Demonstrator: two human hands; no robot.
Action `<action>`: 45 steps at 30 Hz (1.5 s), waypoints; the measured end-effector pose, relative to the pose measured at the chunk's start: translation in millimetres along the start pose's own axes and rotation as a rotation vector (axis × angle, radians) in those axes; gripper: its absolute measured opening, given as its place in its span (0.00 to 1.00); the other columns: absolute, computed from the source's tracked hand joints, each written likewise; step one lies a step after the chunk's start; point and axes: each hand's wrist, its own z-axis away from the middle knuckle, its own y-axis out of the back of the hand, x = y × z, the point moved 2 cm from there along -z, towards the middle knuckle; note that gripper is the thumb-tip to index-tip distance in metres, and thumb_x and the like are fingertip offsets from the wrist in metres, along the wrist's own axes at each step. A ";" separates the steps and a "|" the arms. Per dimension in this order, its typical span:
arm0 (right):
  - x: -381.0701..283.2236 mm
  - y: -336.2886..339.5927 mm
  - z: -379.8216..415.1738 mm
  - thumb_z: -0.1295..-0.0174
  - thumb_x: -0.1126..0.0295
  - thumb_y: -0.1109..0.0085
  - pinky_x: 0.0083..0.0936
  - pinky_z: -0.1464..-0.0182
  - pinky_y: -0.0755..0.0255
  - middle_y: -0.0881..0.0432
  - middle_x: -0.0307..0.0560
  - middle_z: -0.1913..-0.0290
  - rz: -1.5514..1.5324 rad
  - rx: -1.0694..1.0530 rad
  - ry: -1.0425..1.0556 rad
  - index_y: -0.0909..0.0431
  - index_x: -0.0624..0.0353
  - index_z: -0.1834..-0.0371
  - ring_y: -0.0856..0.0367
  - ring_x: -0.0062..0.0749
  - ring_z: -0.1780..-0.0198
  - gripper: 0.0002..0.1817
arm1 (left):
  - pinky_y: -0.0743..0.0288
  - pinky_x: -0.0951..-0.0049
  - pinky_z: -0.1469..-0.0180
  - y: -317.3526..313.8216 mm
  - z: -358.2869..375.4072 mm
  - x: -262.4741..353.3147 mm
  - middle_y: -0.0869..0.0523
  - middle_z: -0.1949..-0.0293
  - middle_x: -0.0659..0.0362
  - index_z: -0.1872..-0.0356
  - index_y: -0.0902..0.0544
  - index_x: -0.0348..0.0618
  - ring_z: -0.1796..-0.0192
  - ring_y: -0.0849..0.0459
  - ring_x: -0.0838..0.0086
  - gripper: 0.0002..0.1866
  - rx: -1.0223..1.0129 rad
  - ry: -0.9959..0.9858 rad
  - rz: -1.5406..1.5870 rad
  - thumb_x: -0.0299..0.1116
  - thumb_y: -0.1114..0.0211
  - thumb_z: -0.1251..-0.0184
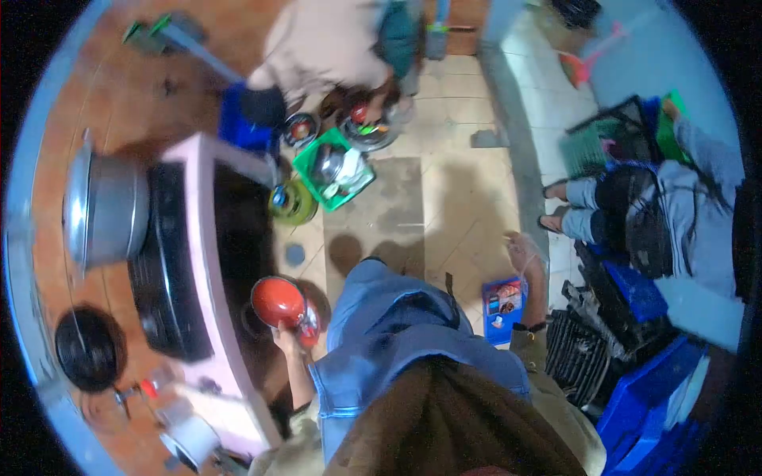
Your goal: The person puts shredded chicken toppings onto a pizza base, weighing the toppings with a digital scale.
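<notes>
My left hand (287,339) grips the edge of a red bowl (276,301), beside the front of the pink-edged counter. Partly behind that bowl is another red and whitish round item (310,324), too blurred to name. My right hand (521,251) is out to the right at the end of my stretched arm. Motion smears its fingers, and nothing can be made out in them. Below it, close to the forearm, is a blue tray (498,332) with small packets in it.
Ahead, a person (321,44) bends over bowls near a green basket (302,163) and a green gas cylinder (294,205). Another person (675,214) is at right, by dark crates (611,131) and blue crates (643,397). A large pot (111,208) stands on the left counter (208,254).
</notes>
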 end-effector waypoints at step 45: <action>625.2 271.8 -720.1 0.37 0.49 0.47 0.25 0.62 0.27 0.26 0.44 0.51 -1.734 -0.040 -0.645 0.35 0.49 0.36 0.25 0.27 0.60 0.28 | 0.28 0.74 0.52 -1168.0 365.0 104.1 0.18 0.57 0.57 0.49 0.26 0.32 0.57 0.22 0.74 0.14 -0.927 -0.477 -0.932 0.28 0.48 0.32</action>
